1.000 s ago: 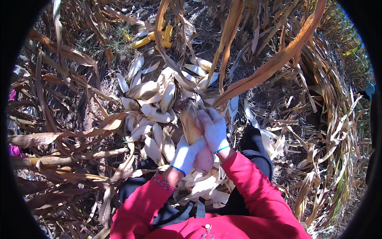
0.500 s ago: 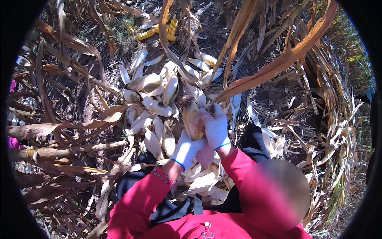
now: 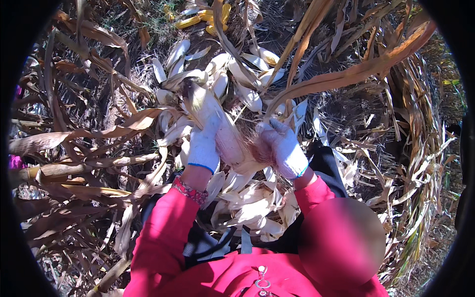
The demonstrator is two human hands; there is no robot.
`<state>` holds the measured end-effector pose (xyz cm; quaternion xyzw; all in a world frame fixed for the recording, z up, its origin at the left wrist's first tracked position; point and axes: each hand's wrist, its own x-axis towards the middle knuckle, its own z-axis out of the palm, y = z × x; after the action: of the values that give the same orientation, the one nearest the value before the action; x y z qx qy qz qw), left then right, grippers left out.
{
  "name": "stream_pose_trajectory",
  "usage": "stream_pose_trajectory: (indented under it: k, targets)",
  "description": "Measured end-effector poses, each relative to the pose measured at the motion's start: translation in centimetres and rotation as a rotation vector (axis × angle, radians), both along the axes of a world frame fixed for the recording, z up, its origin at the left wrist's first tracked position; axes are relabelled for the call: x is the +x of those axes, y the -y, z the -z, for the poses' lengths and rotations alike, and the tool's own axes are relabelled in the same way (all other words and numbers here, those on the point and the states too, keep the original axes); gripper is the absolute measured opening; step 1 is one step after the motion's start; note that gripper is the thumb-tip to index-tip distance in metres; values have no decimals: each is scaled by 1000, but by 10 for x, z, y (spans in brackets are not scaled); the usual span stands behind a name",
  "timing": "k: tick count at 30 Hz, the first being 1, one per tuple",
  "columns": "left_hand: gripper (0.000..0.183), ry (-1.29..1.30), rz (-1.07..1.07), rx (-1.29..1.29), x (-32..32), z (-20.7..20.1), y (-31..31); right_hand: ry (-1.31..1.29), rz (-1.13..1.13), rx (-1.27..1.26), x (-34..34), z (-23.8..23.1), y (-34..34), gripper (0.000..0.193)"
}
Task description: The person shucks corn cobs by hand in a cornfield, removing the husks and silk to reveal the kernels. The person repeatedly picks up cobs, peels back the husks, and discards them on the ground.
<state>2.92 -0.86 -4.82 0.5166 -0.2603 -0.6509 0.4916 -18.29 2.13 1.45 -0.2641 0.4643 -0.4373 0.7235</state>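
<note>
One pale, husk-covered corn ear (image 3: pixel 227 138) slants over the loose husks (image 3: pixel 247 210), gripped by the gloved left hand (image 3: pixel 204 143); the right hand (image 3: pixel 282 151) is curled tight on brownish silk (image 3: pixel 258 148) at its lower end. A hard sideways tug could, I think, wrench the ear free and drop it.

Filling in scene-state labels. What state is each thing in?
Corn ear: tilted, husk at least partly on, no kernels showing
Left gloved hand: grip closed around the ear
Right gloved hand: fingers curled at the ear's lower end; grip unclear
Yellow corn ears: bare, lying on the ground
Pale husks: strewn; some may hold ears
Long corn leaf: brown, arched
</note>
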Motion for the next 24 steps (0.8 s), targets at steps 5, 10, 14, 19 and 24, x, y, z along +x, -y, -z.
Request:
stream_pose_trajectory:
  k: [5, 10, 14, 19, 24]
  targets:
    - [61, -157, -280, 150, 21, -45, 21, -487, -403, -72, 0, 57, -37, 27]
    - [66, -239, -228, 147, 19, -34, 18, -163, 52, -126, -3, 43, -11, 52]
    - [64, -251, -135, 147, -1, -39, 5, -695, -483, -337, 23, 71, -27, 81]
    - [63, -389, -19, 97, -7, -26, 7, -233, -275, -61, 37, 67, -36, 68]
    - [58, -293, -103, 104, 10, -55, 22, -382, -288, -188, 27, 68, -34, 53]
